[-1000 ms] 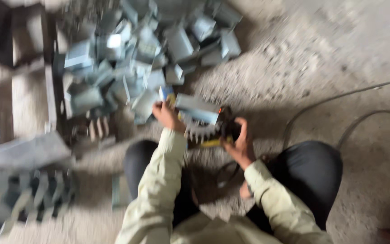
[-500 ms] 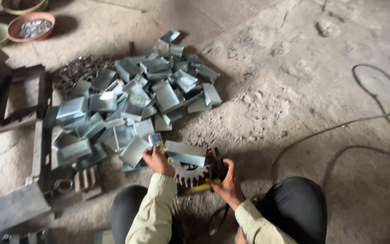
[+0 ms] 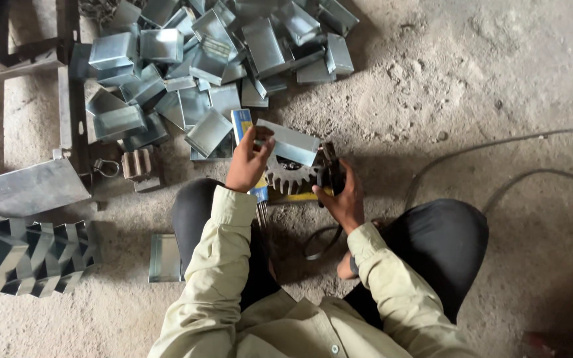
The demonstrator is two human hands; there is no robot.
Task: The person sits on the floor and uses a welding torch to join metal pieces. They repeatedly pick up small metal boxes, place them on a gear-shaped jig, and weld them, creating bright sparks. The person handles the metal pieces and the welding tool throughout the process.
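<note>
Stacked pieces, near left: a nested row of bent galvanised brackets point(image 3: 31, 255) lies by the person's knee, and it looks like finished work set aside; a single flat piece point(image 3: 165, 257) rests just right of it.
Right hand point(image 3: 341, 195): fingers curled tight around a dark handle point(image 3: 331, 174) of the tool on the floor.
Left hand point(image 3: 250, 161): fingers part closed, pinching the near edge of a bent metal sheet piece point(image 3: 291, 142) that sits on top of the toothed gear point(image 3: 289, 178); a blue packet point(image 3: 242, 124) lies under the hand.
Piece in hand: held at the tool, between the two hands; whether it is already worked I cannot tell, the gear hides its underside.
Cables point(image 3: 499, 166): run off to the right across the dirt floor.
Loose pile, far: many folded metal boxes point(image 3: 213, 59) heaped beyond the tool, seemingly the stock left to do, and larger than the stacked row.
</note>
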